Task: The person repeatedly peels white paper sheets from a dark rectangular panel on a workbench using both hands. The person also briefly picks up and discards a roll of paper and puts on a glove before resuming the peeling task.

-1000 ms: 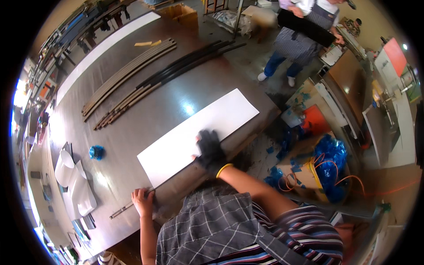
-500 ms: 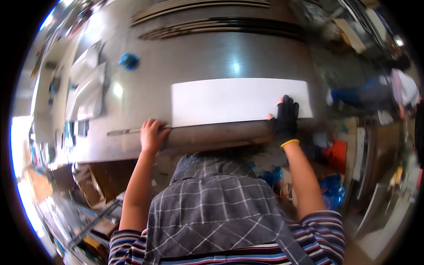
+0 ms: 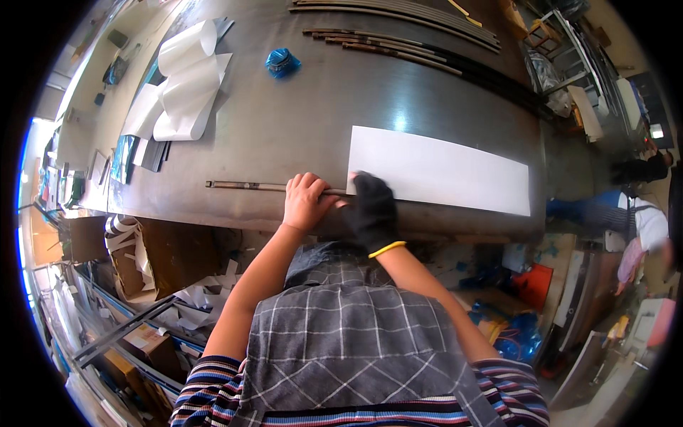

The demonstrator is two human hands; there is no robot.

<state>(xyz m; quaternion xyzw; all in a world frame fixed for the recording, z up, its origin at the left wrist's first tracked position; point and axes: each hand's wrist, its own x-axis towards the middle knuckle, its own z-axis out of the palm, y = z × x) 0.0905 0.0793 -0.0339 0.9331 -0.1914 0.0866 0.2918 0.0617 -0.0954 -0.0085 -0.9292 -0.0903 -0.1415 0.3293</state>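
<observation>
A flat white rectangular sheet (image 3: 441, 171) lies on the grey metal-topped table (image 3: 284, 107), close to its front edge. Left of the sheet, a long thin brownish metal strip (image 3: 242, 186) runs along the tabletop. My bare left hand (image 3: 306, 203) is closed over the strip, fingers on top. Just to its right is my right hand (image 3: 373, 213) in a black glove with a yellow cuff, over the sheet's near left corner. Motion smears its fingers, and whether they hold anything is hidden.
Several long thin bars (image 3: 398, 50) lie across the table's far side. A crumpled blue plastic wad (image 3: 282, 62) sits at far left, near curled white sheets (image 3: 186, 92). Below the left edge stands a cardboard box (image 3: 174, 256). Another person (image 3: 640, 220) is at the right.
My right hand has come off the sheet's right end and moved left, beside my left hand. My left hand remains on the strip. The whole view has shifted and turned.
</observation>
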